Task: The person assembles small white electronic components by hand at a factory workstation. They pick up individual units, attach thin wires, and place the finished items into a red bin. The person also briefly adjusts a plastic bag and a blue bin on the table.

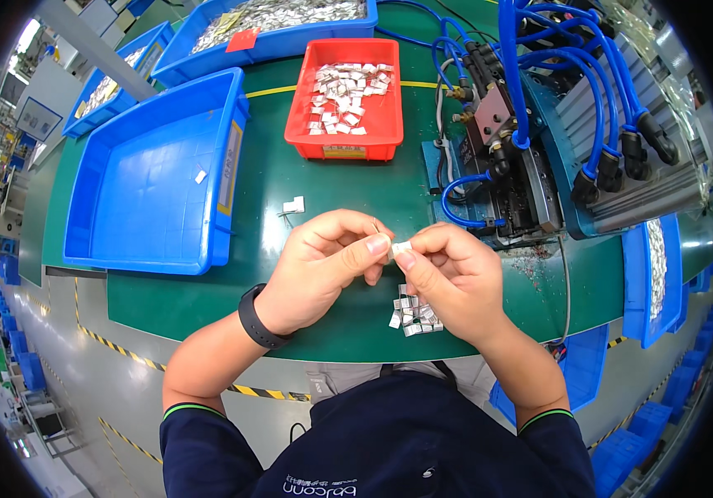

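Observation:
Above the near part of the green bench, both my hands meet at a small white block-shaped component (pixel 401 247) with thin wire leads. My right hand (pixel 454 278) pinches it between thumb and forefinger. Thumb and fingers of my left hand (pixel 323 261), which has a dark wristband, are closed at its left side; the fingers partly cover it. Below my right hand lies a pile of similar white components (pixel 410 314), partly hidden by that hand. Beyond my left hand, a single white component (pixel 293 205) rests on the bench with its leads out.
A red bin (pixel 344 152) with many white components stands ahead. The large blue bin (pixel 145 183) at left holds one small white piece. Farther back is a filled blue bin (pixel 290 41). A machine with blue air hoses (pixel 498 124) stands at right on the green bench (pixel 265 158).

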`<act>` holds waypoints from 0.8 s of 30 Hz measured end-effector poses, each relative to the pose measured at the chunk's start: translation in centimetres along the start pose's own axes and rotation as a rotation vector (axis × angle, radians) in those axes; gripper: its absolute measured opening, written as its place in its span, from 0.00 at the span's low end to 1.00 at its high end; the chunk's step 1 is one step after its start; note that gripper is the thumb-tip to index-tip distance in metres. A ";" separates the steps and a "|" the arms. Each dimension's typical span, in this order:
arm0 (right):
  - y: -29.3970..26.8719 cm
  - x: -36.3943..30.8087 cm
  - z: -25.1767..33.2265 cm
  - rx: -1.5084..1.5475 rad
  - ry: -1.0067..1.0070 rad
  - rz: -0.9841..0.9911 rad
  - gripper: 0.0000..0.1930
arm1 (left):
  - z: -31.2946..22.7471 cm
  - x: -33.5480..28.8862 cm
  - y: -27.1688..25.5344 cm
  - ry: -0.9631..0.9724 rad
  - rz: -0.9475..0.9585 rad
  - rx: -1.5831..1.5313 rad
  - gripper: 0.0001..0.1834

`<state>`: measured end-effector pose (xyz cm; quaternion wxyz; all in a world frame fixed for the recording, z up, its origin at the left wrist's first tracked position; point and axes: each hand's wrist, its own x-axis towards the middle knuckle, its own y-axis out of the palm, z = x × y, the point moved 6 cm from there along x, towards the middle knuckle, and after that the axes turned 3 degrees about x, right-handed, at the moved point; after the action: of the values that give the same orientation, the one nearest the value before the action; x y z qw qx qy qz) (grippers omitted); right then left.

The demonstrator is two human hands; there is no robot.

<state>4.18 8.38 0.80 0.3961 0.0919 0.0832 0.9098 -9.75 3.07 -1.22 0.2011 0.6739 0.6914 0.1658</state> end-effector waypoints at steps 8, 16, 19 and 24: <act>-0.3 -0.1 1.1 -0.292 -0.250 -0.086 0.04 | -0.1 0.0 0.0 0.011 -0.016 -0.024 0.07; 0.5 -0.7 3.1 -0.597 -0.634 -0.092 0.11 | 0.0 0.0 -0.2 0.008 -0.005 0.014 0.07; 0.8 -0.9 3.2 -0.648 -0.708 -0.083 0.13 | -0.1 -0.1 -0.2 0.013 -0.009 0.035 0.08; 1.1 -1.3 2.9 -0.695 -0.791 -0.037 0.15 | -0.3 -0.1 -0.1 0.005 -0.002 0.051 0.08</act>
<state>4.93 6.95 3.71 0.4204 0.2898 -0.3779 0.7724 -9.99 2.98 -1.05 0.1825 0.6778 0.6963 0.1497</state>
